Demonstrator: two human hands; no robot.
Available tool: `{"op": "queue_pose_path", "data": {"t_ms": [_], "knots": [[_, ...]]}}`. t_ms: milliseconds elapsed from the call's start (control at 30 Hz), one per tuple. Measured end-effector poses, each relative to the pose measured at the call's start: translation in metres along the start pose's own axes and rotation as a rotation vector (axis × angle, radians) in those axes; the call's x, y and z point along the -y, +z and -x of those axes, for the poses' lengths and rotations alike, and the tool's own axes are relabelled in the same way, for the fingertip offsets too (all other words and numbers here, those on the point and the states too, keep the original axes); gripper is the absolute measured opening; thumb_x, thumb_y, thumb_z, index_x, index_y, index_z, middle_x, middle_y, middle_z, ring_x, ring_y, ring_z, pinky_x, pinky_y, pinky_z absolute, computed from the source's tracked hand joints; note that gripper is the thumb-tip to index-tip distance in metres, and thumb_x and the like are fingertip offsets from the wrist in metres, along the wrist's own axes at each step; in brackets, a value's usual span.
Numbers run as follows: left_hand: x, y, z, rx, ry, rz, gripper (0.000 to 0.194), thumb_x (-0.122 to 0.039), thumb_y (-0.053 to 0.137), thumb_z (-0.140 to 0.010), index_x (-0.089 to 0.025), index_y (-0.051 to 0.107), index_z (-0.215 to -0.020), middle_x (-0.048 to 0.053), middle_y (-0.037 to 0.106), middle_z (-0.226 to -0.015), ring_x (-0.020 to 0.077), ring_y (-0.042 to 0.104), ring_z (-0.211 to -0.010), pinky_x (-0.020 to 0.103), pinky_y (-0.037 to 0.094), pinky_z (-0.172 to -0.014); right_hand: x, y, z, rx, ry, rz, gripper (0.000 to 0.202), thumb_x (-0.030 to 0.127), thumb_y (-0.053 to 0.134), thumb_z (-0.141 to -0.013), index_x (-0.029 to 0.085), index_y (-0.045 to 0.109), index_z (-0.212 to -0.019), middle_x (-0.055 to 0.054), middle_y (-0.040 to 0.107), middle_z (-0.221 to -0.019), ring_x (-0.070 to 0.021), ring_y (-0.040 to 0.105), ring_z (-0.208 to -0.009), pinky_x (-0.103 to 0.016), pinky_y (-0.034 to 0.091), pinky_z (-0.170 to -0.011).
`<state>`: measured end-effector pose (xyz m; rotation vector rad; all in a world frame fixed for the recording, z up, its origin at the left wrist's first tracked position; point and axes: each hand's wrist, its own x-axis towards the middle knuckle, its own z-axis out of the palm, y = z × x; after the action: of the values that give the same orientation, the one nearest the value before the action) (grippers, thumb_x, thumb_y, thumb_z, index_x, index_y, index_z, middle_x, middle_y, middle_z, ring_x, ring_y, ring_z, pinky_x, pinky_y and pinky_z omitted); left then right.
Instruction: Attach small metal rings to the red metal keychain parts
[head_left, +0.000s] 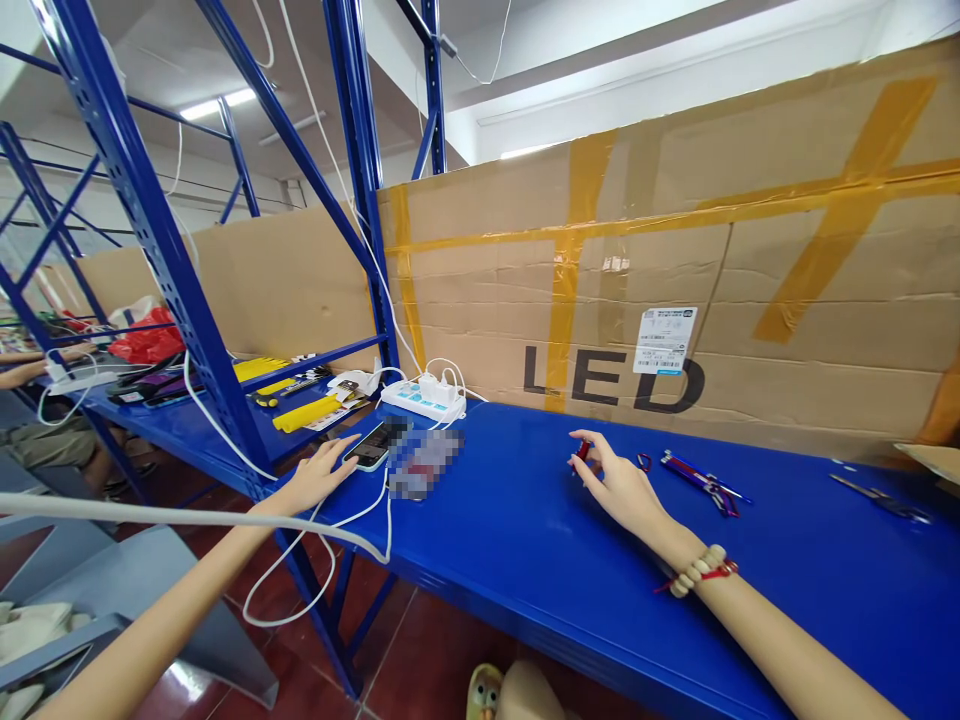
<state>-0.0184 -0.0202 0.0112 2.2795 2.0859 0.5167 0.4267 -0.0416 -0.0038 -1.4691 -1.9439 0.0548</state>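
My left hand (319, 478) reaches to the left end of the blue table, its fingers stretched out and apart. Its fingertips are at the near left edge of a smartphone (369, 450) that lies flat; whether they touch it is hard to tell. Over the middle of the table, my right hand (619, 485) pinches a small, shiny red piece (580, 452) between thumb and fingers; its kind is too small to make out. Just right of that hand lies a small red ring-like piece (643, 461). Beyond it are several slim blue and purple-red tools or pens (701, 482).
A white power strip (424, 400) with plugs and cables stands behind the phone, beside a blurred flat item (426, 465). Scissors (881, 497) lie at the right. A tall cardboard sheet (480, 310) backs the table; a blue rack post (161, 240) rises at left. A white cable (187, 515) crosses my left forearm.
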Motion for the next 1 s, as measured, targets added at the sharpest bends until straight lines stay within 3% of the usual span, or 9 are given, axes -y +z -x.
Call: {"op": "queue_pose_path", "data": {"t_ms": [267, 433, 533, 700, 833, 1000], "knots": [[-0.002, -0.012, 0.004, -0.324, 0.083, 0.032, 0.054, -0.053, 0.026, -0.084, -0.022, 0.043, -0.125, 0.008, 0.045, -0.129, 0.0270, 0.038, -0.123, 0.045, 0.030, -0.100, 0.000, -0.009, 0.001, 0.001, -0.122, 0.120, 0.031, 0.033, 0.032, -0.090, 0.025, 0.042, -0.118, -0.002, 0.065, -0.092, -0.0168, 0.064, -0.076, -0.026, 0.047, -0.059], [-0.003, -0.017, 0.021, -0.434, 0.148, 0.118, 0.052, -0.052, 0.030, -0.084, -0.020, 0.041, -0.122, 0.008, 0.049, -0.123, 0.0260, 0.044, -0.117, 0.040, 0.032, -0.102, 0.001, -0.012, 0.001, 0.000, -0.096, 0.147, 0.033, 0.034, 0.031, -0.091, 0.023, 0.044, -0.119, -0.004, 0.066, -0.093, -0.0185, 0.064, -0.079, -0.027, 0.047, -0.061], [0.007, -0.014, 0.027, -0.415, 0.126, 0.115, 0.050, -0.052, 0.032, -0.084, -0.018, 0.042, -0.119, 0.008, 0.049, -0.123, 0.0271, 0.045, -0.116, 0.041, 0.033, -0.102, 0.000, -0.012, 0.001, 0.002, -0.089, 0.162, 0.033, 0.034, 0.031, -0.091, 0.023, 0.045, -0.119, -0.003, 0.066, -0.095, -0.0185, 0.064, -0.080, -0.027, 0.047, -0.060], [0.023, -0.005, 0.023, -0.281, 0.073, 0.190, 0.055, -0.057, 0.032, -0.082, -0.018, 0.044, -0.119, 0.007, 0.050, -0.125, 0.0261, 0.047, -0.116, 0.040, 0.033, -0.103, -0.002, -0.010, 0.001, 0.002, -0.110, 0.168, 0.028, 0.033, 0.037, -0.090, 0.025, 0.049, -0.114, -0.001, 0.066, -0.098, -0.0176, 0.064, -0.083, -0.025, 0.047, -0.062], [0.020, -0.012, 0.011, -0.256, 0.039, 0.183, 0.059, -0.058, 0.032, -0.078, -0.017, 0.047, -0.118, 0.009, 0.053, -0.122, 0.0260, 0.047, -0.116, 0.041, 0.032, -0.103, -0.003, -0.010, 0.001, 0.005, -0.108, 0.177, 0.025, 0.034, 0.040, -0.089, 0.026, 0.052, -0.109, -0.001, 0.067, -0.096, -0.0172, 0.065, -0.080, -0.025, 0.046, -0.059], [0.007, -0.017, 0.004, -0.286, 0.101, 0.172, 0.059, -0.059, 0.030, -0.079, -0.018, 0.048, -0.118, 0.007, 0.052, -0.122, 0.0245, 0.044, -0.118, 0.039, 0.030, -0.104, -0.003, -0.011, 0.000, 0.018, -0.113, 0.174, 0.022, 0.037, 0.045, -0.086, 0.026, 0.055, -0.103, 0.000, 0.067, -0.095, -0.0173, 0.065, -0.080, -0.025, 0.046, -0.059]]}}
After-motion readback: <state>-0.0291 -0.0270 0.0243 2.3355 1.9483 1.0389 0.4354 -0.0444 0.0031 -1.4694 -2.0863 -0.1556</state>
